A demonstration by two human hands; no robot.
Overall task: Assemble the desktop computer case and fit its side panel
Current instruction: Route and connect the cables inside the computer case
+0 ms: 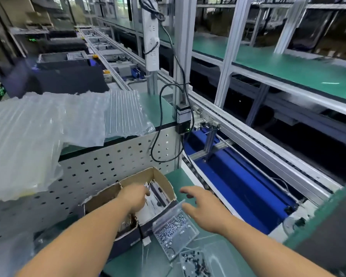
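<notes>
My left hand (135, 197) reaches into an open cardboard box (164, 177) that holds white packets and dark parts; its fingertips are hidden among them, so a hold cannot be made out. My right hand (205, 208) hovers with fingers spread just right of the box, above a clear plastic tray of small silver screws (175, 230). A second clear tray with dark screws (196, 262) lies nearer to me. Dark computer cases (68, 74) stand far back on the left. No side panel is visible.
Bubble-wrap sheets (48, 124) overhang a raised green shelf (158, 108) above a perforated metal panel (108, 166). A conveyor with a blue bed (238, 188) runs along the right. A power strip (151, 39) and black cables hang on an aluminium post.
</notes>
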